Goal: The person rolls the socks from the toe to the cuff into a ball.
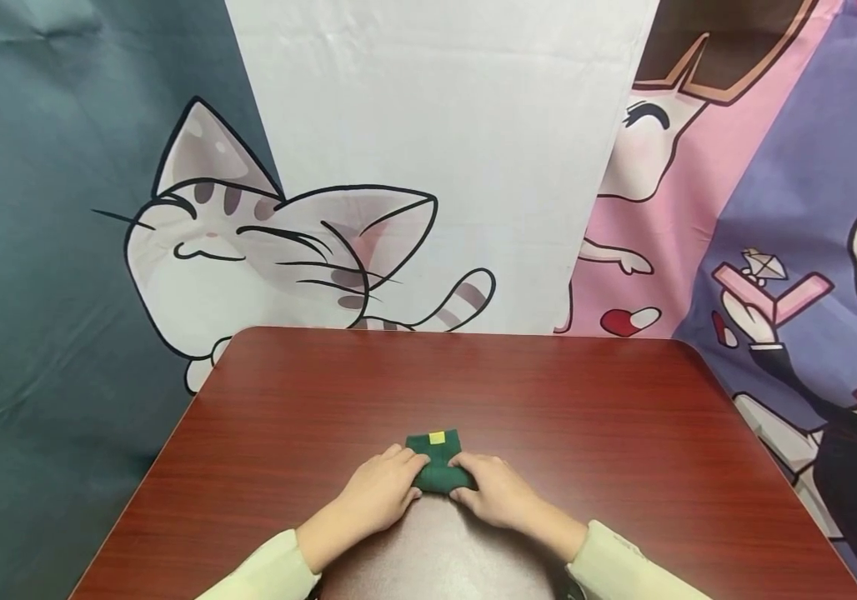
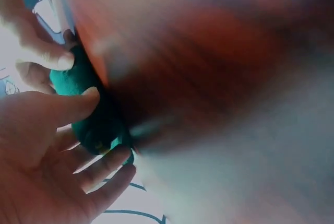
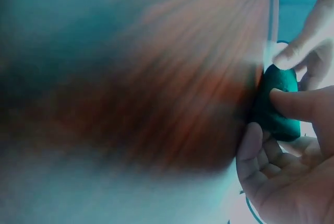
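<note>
A dark green cloth (image 1: 443,477) lies on the table, its near part rolled into a thick bundle and its far part flat with a small yellow patch (image 1: 437,437). The left hand (image 1: 383,490) holds the left end of the roll, thumb on the near side and fingers over the top. At the other end the right hand (image 1: 499,492) grips the roll in the same manner. In the left wrist view the left thumb presses on the green roll (image 2: 96,114). The right wrist view shows the right thumb laid on the roll (image 3: 279,122), its fingers bent beside it.
The reddish-brown wooden table (image 1: 586,400) has rounded far corners. Behind it hangs a printed backdrop (image 1: 428,100) with a cartoon cat and other figures. Pale green sleeves (image 1: 627,562) cover both forearms, and light glares off the table's near edge.
</note>
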`<action>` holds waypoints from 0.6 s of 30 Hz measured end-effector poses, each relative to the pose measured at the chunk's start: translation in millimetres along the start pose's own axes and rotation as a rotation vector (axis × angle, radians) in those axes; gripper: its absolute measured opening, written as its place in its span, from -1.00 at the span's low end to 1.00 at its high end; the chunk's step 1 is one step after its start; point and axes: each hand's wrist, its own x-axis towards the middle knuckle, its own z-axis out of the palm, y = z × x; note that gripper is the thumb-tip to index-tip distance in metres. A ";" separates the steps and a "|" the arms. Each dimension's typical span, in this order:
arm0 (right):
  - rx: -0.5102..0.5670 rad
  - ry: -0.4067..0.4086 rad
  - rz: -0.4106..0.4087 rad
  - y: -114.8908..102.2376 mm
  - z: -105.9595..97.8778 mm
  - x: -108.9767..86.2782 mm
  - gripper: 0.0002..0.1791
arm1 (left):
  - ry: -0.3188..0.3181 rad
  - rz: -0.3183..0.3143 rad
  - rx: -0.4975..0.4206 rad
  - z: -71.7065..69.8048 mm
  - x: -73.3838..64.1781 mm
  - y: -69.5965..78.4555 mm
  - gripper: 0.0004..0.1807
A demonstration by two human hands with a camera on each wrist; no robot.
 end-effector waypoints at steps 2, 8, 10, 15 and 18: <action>0.000 -0.010 0.010 -0.6 -0.2 1.1 -0.67 | 0.007 0.000 0.000 0.2 -1.1 -0.1 -0.59; 0.005 -0.031 0.044 -1.4 -1.6 3.2 -0.68 | 0.029 0.021 0.020 -3.6 -1.7 4.9 -0.64; 0.016 -0.039 0.047 -1.1 -1.8 3.1 -0.68 | 0.033 0.025 0.022 -3.7 -2.1 6.6 -0.67; 0.031 -0.076 0.046 -0.9 -2.3 0.3 -0.60 | 0.013 0.024 -0.003 -5.6 -1.9 7.5 -0.73; 0.012 -0.114 0.040 -2.3 -1.9 -2.1 -0.50 | -0.007 0.015 -0.040 -8.2 -0.9 5.6 -0.76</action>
